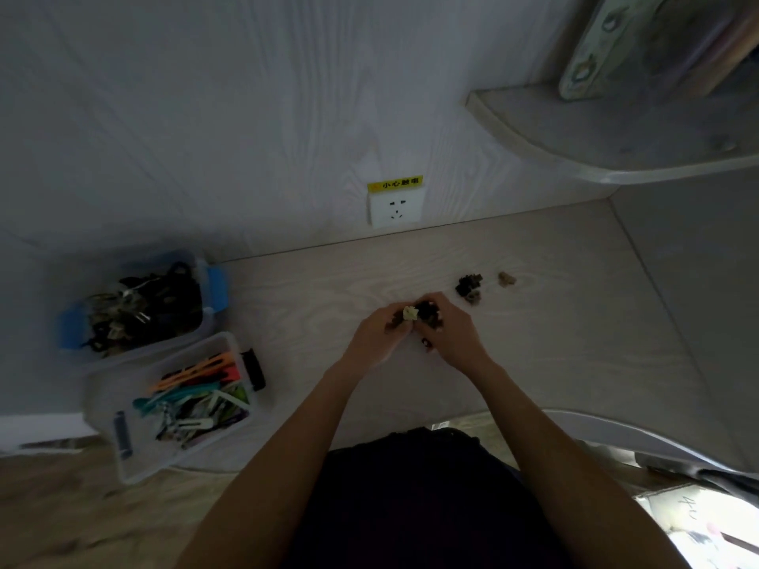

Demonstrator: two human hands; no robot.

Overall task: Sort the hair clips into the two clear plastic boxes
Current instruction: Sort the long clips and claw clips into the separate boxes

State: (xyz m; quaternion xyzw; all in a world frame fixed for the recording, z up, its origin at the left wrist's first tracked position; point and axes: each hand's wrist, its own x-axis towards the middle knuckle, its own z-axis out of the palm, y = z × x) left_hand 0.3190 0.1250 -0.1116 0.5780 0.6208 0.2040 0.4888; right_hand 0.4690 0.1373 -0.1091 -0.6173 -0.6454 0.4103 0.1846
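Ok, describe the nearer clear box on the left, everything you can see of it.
The nearer box is a clear plastic tub, open on top, with a dark latch at its far end and a grey one at its near end. It sits on the desk at the near left edge, skewed, close beside the blue-latched box; whether they touch is unclear. Inside lies a loose pile of long, flat clips in orange, teal, white and darker colours. Neither hand touches it.
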